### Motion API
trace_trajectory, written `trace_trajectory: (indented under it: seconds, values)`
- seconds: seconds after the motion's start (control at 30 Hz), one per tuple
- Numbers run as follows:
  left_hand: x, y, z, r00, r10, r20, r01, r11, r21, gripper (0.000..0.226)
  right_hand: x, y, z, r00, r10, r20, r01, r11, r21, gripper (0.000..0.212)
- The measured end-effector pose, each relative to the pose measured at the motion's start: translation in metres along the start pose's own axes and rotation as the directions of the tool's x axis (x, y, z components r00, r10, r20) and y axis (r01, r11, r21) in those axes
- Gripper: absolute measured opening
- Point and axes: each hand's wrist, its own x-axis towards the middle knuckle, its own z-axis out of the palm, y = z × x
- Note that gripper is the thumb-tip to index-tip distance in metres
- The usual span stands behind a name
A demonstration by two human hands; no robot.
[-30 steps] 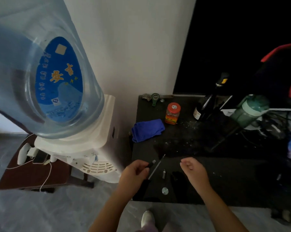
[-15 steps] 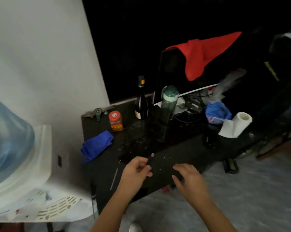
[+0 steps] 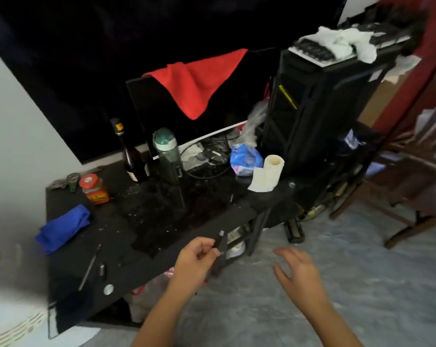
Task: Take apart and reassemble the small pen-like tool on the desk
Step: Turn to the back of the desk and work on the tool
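Two hands over grey floor beside cluttered black desk (image 3: pixel 162 261): left hand (image 3: pixel 194 261) pinches dark pen barrel (image 3: pixel 218 249), right hand (image 3: pixel 299 274) spread empty.

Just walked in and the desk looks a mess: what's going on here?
A person is taking a small pen-like tool apart. The left hand grips the dark barrel past the desk's front edge. The right hand hovers open and empty. A thin rod, a short piece and a round cap lie on the desk.

Home computer corner: cluttered black desk (image 3: pixel 69 266), monitor (image 3: pixel 162 116), PC tower (image 3: pixel 319 108), wine bottle (image 3: pixel 131 156), tissue roll (image 3: pixel 269 174).
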Motion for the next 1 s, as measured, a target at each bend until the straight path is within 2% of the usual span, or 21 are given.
trace_trajectory:
  seconds: [0.33, 0.47, 0.53, 0.7, 1.0]
  values:
    - [0.053, 0.003, 0.033, 0.989, -0.100, -0.110, 0.099, 0.995, -0.009, 0.011, 0.070, 0.048, 0.007, 0.999, -0.015, 0.036, 0.012, 0.996, 0.090, 0.024]
    - [0.109, 0.015, 0.033, 0.984, -0.086, -0.154, 0.080, 0.996, -0.044, 0.007, 0.125, 0.050, 0.022, 0.998, -0.020, 0.066, 0.012, 0.993, 0.118, 0.023]
    - [0.139, 0.022, 0.032, 0.984, -0.068, -0.163, 0.059, 0.997, -0.059, 0.013, 0.157, 0.046, 0.027, 0.997, -0.014, 0.076, 0.003, 0.990, 0.143, 0.023]
    - [0.199, 0.030, 0.026, 0.978, -0.109, -0.178, 0.088, 0.988, -0.123, 0.024, 0.228, 0.035, 0.047, 0.987, 0.041, 0.152, -0.070, 0.979, 0.190, 0.025]
    - [0.244, 0.034, 0.022, 0.955, -0.171, -0.242, 0.143, 0.981, -0.128, 0.023, 0.313, 0.041, 0.091, 0.927, 0.132, 0.350, -0.232, 0.937, 0.262, 0.022]
